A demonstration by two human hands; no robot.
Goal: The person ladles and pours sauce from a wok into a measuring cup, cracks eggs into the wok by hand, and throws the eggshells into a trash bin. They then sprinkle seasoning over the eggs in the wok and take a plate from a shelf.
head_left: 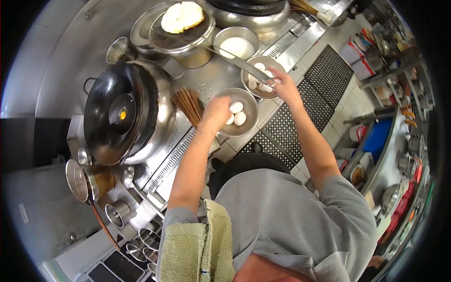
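Observation:
My left hand [217, 113] is curled over the left side of a metal bowl [254, 115] holding several white eggs [240, 118]. Its fingertips are hidden, so whatever they grip cannot be made out. Over a second metal bowl [246, 80], my right hand [284, 87] has its fingers beside the end of a long metal handle [249, 69]; whether it grips the handle or something beneath is unclear. White eggs or shells [260, 68] fill that bowl. In the black wok [101, 94] on the left lies a raw egg with a yellow yolk [123, 114].
A strainer [164, 40] over a pot holds a pale yellow cooked egg mass [182, 17]. Beside it stands a bowl of white stuff [236, 47]. A bamboo brush [188, 104] lies between wok and eggs. Black mats [305, 103] cover the floor; shelves [394, 141] line the right.

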